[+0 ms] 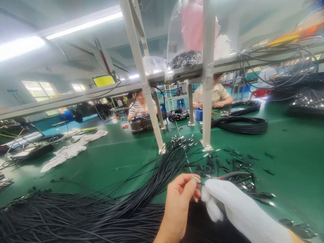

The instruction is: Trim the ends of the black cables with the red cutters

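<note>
Plug (195, 179): slim, flat, shiny metal, pinched between thumb and forefinger of the bare left hand (179, 197). Right hand (227, 195), in matte white fabric, adjoins its dark right end; finger closure cannot be told. Smooth, thin black cables (141, 192) sprawl left across the green table (113, 152).

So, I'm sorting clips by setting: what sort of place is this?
Likely a cable workshop or factory floor: loose black cables spread over a long green workbench, coiled cables lie farther back, and small black connectors lie scattered near the gloved right hand.
</note>
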`<move>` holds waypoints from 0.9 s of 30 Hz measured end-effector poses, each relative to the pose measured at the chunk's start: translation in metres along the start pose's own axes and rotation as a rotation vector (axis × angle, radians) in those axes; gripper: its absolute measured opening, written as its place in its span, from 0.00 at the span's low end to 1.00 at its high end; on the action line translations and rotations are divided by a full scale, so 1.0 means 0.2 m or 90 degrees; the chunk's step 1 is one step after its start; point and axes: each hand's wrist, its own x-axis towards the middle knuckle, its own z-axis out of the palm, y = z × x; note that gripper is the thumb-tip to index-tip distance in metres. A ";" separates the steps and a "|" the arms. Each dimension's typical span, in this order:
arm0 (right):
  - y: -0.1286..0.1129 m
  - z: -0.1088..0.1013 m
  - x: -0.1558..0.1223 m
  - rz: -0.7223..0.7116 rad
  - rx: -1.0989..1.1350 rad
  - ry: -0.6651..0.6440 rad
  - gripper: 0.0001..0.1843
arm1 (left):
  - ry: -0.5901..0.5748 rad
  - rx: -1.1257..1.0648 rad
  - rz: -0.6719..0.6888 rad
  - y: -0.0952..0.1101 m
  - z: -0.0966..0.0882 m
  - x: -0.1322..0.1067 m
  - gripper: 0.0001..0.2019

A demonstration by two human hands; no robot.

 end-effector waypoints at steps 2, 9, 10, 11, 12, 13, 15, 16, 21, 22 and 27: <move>-0.03 -0.01 0.00 -0.016 -0.019 0.025 0.22 | 0.003 -0.001 -0.004 0.00 0.00 0.00 0.12; -0.08 -0.06 -0.02 -0.034 -0.034 0.021 0.24 | -0.040 -0.007 -0.048 0.02 0.01 0.00 0.14; -0.08 -0.06 -0.02 -0.033 -0.028 0.009 0.24 | -0.043 -0.014 -0.053 0.02 0.01 0.00 0.14; -0.07 -0.06 -0.01 -0.031 -0.022 -0.003 0.24 | -0.044 -0.026 -0.059 0.02 0.01 0.00 0.14; -0.07 -0.06 -0.01 -0.030 -0.019 -0.017 0.24 | -0.045 -0.039 -0.068 0.02 0.01 0.00 0.14; -0.06 -0.05 -0.01 -0.027 -0.017 -0.029 0.24 | -0.046 -0.053 -0.080 0.02 0.00 0.00 0.14; -0.06 -0.05 -0.01 -0.023 -0.021 -0.047 0.23 | -0.045 -0.083 -0.111 0.00 -0.01 0.01 0.13; -0.06 -0.05 -0.01 -0.023 -0.024 -0.053 0.22 | -0.047 -0.097 -0.126 0.00 -0.02 0.01 0.13; -0.04 -0.06 -0.02 -0.054 -0.148 -0.059 0.18 | -0.079 -0.158 -0.162 -0.05 -0.05 0.03 0.13; -0.02 -0.06 -0.01 -0.081 -0.219 -0.047 0.18 | -0.092 -0.164 -0.171 -0.05 -0.06 0.03 0.14; 0.09 -0.04 0.05 -0.246 -0.485 0.047 0.17 | -0.158 -0.165 -0.250 -0.06 -0.10 0.04 0.13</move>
